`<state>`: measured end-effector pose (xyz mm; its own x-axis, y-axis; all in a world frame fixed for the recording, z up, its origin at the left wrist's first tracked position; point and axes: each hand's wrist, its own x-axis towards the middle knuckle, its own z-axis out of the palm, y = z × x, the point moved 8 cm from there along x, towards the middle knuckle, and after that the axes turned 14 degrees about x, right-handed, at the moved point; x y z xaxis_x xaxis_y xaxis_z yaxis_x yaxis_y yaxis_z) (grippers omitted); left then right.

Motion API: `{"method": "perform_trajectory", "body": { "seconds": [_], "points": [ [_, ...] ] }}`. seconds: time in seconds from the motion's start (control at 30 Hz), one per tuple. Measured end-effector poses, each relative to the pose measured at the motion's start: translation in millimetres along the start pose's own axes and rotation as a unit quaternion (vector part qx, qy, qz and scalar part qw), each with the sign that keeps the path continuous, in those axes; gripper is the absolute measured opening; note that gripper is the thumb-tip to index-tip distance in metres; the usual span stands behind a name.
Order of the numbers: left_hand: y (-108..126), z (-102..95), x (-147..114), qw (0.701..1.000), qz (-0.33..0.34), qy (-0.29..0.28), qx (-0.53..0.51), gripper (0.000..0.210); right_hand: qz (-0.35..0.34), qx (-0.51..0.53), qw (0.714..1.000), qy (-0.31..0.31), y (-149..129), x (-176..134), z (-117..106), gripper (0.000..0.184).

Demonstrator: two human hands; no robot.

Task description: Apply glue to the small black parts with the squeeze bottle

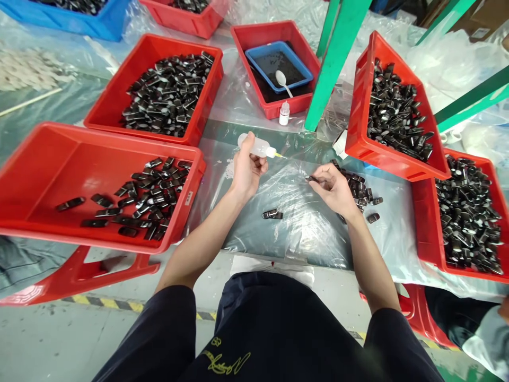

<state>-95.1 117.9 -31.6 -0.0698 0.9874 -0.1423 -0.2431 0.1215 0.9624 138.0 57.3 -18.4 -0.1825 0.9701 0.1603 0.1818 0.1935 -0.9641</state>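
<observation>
My left hand (247, 168) is wrapped round a translucent squeeze bottle (260, 147) with a yellow needle tip, which points right toward my other hand. Between thumb and fingers, my right hand (332, 185) pinches a small black glossy part (312, 179); most of it is hidden. A short gap separates the needle from this part. Beneath and beside my right wrist lies a pile of similar black parts (357, 187). Two or so more black parts (272, 214) rest on the plastic-covered table (294, 233) between my forearms.
A red bin (51, 146) with black parts stands at left, another (93, 114) behind it. At right, a tilted red bin (358, 127) leans over a further full one (427, 228). A small white bottle (284, 114) stands before a blue tray (260, 66) holding a spoon (281, 79). A green post (332, 69) rises nearby.
</observation>
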Motion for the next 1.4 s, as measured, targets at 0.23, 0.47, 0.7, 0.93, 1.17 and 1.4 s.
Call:
{"method": "perform_trajectory", "body": {
  "seconds": [0.23, 0.47, 0.7, 0.93, 1.17, 1.4],
  "points": [
    [-3.2, -0.1, 0.6, 0.999, 0.014, 0.004, 0.051, 0.053, -0.051, -0.123, 0.991, 0.008, -5.7, -6.1, 20.7, 0.026],
    [-5.5, -1.0, -0.4, 0.999, 0.004, 0.017, 0.041, 0.053, -0.050, -0.263, 0.963, -0.012, -3.3, -7.4, 36.4, 0.025],
    [-0.6, 4.9, -3.5, 0.999, 0.003, 0.000, 0.054, 0.049, -0.025, -0.257, 0.965, 0.032, 9.3, -4.8, 31.1, 0.025],
    [-3.2, 4.8, -5.7, 0.998, -0.013, 0.004, 0.066, 0.052, -0.027, -0.046, 0.998, 0.041, 9.7, -5.1, 20.8, 0.028],
    [-2.0, 9.4, -11.7, 0.997, 0.013, -0.007, 0.077, 0.057, 0.000, 0.141, 0.990, 0.012, 11.3, -3.5, 33.7, 0.045],
    [-2.2, 10.9, -12.4, 0.994, 0.027, -0.007, 0.109, 0.058, 0.012, 0.170, 0.985, 0.017, 8.9, -3.4, 34.2, 0.047]
  ]
}}
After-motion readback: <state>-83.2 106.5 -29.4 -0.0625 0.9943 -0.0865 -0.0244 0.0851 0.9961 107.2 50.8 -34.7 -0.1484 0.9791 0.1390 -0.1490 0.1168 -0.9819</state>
